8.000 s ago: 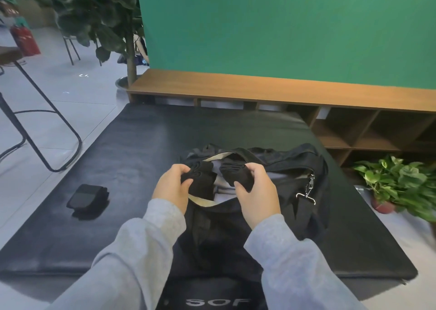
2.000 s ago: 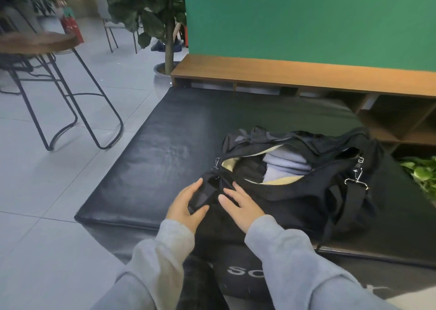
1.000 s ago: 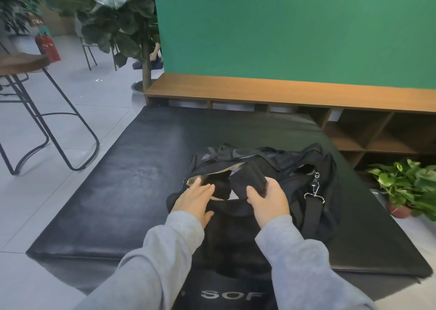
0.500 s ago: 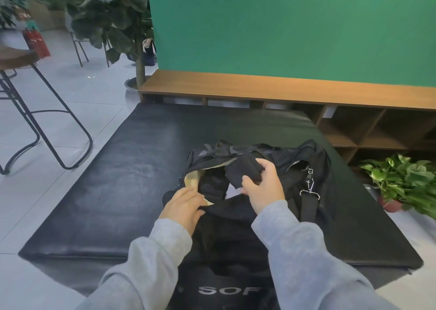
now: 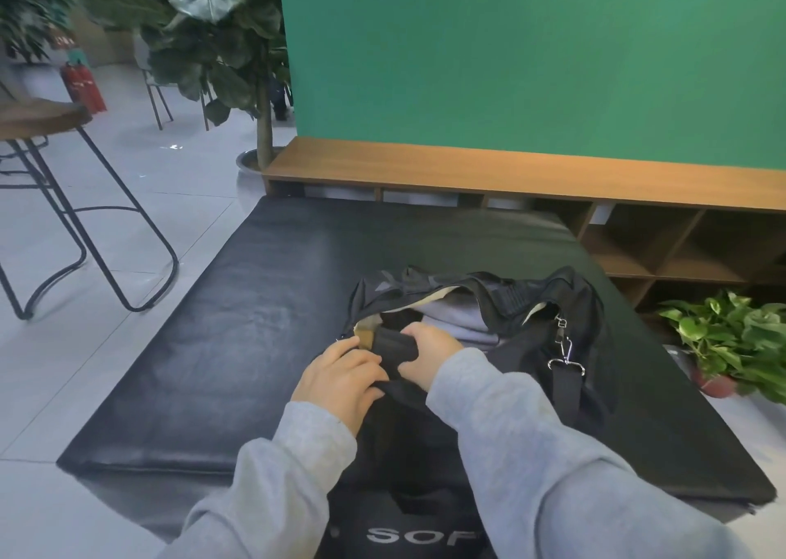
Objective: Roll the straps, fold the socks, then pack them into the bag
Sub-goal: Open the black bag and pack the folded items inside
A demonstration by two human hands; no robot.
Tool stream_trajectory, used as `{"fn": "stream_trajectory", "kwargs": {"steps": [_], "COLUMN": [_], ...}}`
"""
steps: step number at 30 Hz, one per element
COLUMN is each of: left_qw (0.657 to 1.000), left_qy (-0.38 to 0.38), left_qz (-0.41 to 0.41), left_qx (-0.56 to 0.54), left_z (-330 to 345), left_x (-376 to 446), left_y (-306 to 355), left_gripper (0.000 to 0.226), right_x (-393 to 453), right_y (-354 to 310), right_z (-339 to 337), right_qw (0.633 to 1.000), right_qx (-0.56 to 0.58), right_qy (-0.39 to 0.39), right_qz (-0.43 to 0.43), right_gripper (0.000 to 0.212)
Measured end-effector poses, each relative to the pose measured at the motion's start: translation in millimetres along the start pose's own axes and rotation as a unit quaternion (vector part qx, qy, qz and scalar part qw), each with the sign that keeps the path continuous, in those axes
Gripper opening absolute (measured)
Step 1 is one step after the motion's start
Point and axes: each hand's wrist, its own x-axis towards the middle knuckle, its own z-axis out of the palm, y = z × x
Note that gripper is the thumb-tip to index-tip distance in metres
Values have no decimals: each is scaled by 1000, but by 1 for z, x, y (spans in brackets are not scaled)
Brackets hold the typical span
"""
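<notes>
A black duffel bag (image 5: 565,303) lies unzipped on a black floor mat (image 5: 255,316), with grey folded clothing (image 5: 461,322) showing inside. My right hand (image 5: 427,352) grips a black folded bundle (image 5: 393,344), a strap roll or sock, I cannot tell which, and holds it down inside the bag's left end. My left hand (image 5: 342,378) rests with fingers bent on the near rim of the opening, beside a beige patch of lining (image 5: 365,337). The bag's shoulder strap with a metal clip (image 5: 563,352) hangs over its right side.
A low wooden bench with open cubbies (image 5: 510,176) runs along the green wall behind the mat. A potted green plant (image 5: 731,341) stands right of the mat, and a metal-legged stool (image 5: 64,201) and a tall potted tree (image 5: 263,133) stand on the tiled floor to the left.
My right hand carried the black bundle from above the opening down into the bag's left end. My left hand shifted along the near rim. The item once on the mat's left is gone.
</notes>
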Motion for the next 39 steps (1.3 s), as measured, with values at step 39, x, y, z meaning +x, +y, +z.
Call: {"fn": "stream_trajectory", "kwargs": {"steps": [39], "left_qw": [993], "left_qy": [87], "left_qz": [80], "left_qx": [-31], "left_z": [23], "left_x": [-7], "left_y": [-16], "left_gripper": [14], "right_x": [8], "right_y": [40], "right_z": [9], "right_qw": [995], "right_qx": [-62], "right_qy": [72], "right_qz": [14], "right_gripper": [38]}}
